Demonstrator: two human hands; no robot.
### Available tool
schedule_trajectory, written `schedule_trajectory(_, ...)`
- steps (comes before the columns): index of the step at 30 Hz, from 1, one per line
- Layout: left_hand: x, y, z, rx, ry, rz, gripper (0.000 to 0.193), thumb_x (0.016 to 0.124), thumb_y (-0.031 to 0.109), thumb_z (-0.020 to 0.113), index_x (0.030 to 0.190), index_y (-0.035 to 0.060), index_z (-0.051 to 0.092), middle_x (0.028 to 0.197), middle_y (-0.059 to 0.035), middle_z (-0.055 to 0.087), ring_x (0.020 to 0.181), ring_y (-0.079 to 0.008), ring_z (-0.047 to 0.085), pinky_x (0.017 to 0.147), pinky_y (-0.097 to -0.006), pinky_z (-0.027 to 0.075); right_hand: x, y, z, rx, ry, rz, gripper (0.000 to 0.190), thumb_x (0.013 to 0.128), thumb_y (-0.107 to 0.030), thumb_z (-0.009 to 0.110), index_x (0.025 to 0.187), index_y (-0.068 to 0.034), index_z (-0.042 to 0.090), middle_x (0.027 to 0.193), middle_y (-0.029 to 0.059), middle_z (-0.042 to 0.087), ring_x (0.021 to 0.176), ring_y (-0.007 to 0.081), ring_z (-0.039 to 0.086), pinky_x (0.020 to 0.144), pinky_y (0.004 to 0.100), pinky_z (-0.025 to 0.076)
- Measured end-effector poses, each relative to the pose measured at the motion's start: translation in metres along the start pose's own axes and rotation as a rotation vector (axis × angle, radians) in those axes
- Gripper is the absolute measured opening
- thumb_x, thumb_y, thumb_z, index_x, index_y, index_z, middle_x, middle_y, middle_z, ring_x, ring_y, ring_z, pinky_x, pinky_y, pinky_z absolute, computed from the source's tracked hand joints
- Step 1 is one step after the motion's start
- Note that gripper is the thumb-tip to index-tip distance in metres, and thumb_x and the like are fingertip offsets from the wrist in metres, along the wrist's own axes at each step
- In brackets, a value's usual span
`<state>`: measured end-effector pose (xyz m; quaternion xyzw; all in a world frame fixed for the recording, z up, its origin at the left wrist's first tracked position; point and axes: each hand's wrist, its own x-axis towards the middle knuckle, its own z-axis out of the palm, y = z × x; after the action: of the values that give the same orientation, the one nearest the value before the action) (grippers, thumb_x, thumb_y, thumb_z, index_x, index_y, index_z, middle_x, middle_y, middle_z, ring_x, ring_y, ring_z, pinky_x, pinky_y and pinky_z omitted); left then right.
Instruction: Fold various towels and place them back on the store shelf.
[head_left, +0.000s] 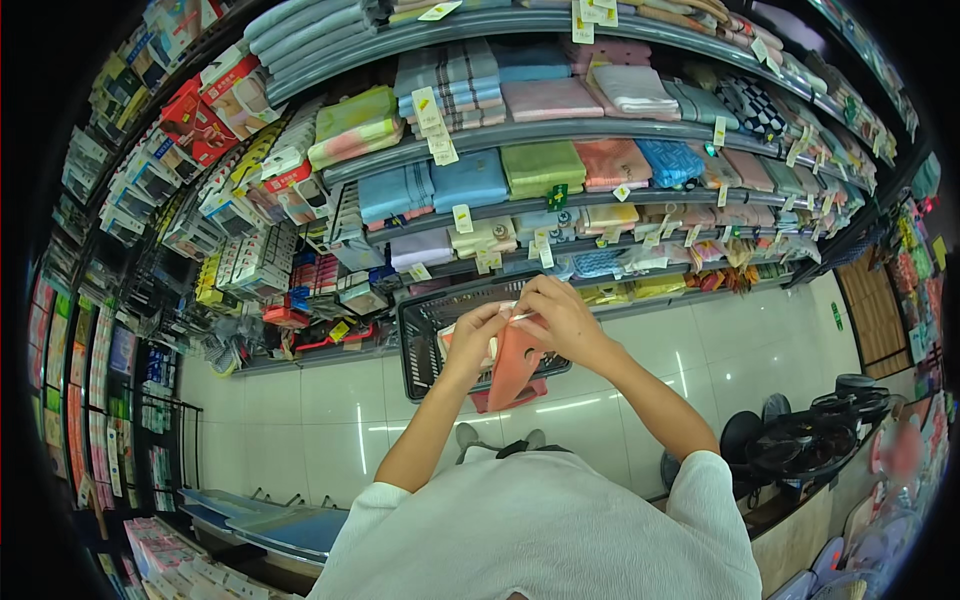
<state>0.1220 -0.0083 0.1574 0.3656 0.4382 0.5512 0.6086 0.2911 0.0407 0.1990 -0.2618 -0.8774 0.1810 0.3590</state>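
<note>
An orange-pink cloth (516, 364) with a small dark curved mark hangs between my hands, and both hold it by its upper edge. My left hand (476, 334) pinches the edge from the left. On the right, the bent fingers of my right hand (559, 319) grip a thin whitish strip at the same edge, perhaps a tag; its kind is unclear. Beneath the hands a black plastic basket (411, 360) rests on something red, with light-coloured cloth inside, partly hidden by my left hand and the hanging cloth.
Shelves (495, 139) with folded towels (544, 166) and price tags curve across ahead. Boxed goods (259, 259) fill racks at the left. Black fans (802, 442) stand at the right on the tiled floor (300, 420). Blue boards (285, 525) lie at the lower left.
</note>
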Motion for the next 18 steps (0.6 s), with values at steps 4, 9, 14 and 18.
schedule_trajectory(4, -0.001, -0.002, 0.005, 0.098, -0.003, 0.097, 0.024, 0.091, 0.014, 0.054, 0.107, -0.0022, 0.061, 0.095, -0.0043, 0.063, 0.084, -0.0086, 0.056, 0.074, -0.0210, 0.044, -0.003, -0.006, -0.005, -0.144, 0.030, 0.013, 0.014, 0.072, -0.015, 0.068, 0.082, -0.007, 0.061, 0.084, 0.0034, 0.054, 0.082, 0.0233, 0.053, 0.075, 0.0359, 0.041)
schedule_trajectory(9, 0.002, 0.001, 0.003, 0.215, -0.041, 0.144, 0.025, 0.091, 0.013, 0.054, 0.108, -0.0029, 0.061, 0.095, -0.0052, 0.064, 0.085, -0.0085, 0.056, 0.075, -0.0217, 0.044, -0.005, -0.011, -0.010, -0.088, -0.011, -0.124, 0.012, 0.074, -0.016, 0.065, 0.082, -0.008, 0.061, 0.082, 0.0035, 0.055, 0.077, 0.0239, 0.056, 0.071, 0.0365, 0.044)
schedule_trajectory(14, -0.004, 0.014, 0.002, 0.401, -0.159, 0.127, 0.025, 0.091, 0.012, 0.053, 0.109, -0.0033, 0.061, 0.096, -0.0053, 0.064, 0.085, -0.0093, 0.056, 0.076, -0.0228, 0.044, -0.008, -0.003, -0.013, -0.131, -0.144, -0.132, 0.012, 0.080, -0.019, 0.062, 0.086, -0.009, 0.058, 0.082, 0.0050, 0.056, 0.071, 0.0250, 0.060, 0.062, 0.0368, 0.048)
schedule_trajectory(18, -0.011, 0.019, -0.001, 0.426, -0.226, 0.072, 0.025, 0.091, 0.011, 0.050, 0.109, -0.0035, 0.060, 0.097, -0.0066, 0.064, 0.087, -0.0108, 0.055, 0.079, -0.0248, 0.043, -0.014, -0.004, -0.012, -0.017, -0.136, -0.039, 0.017, 0.082, -0.022, 0.061, 0.092, -0.009, 0.055, 0.081, 0.0061, 0.056, 0.068, 0.0264, 0.061, 0.057, 0.0366, 0.049)
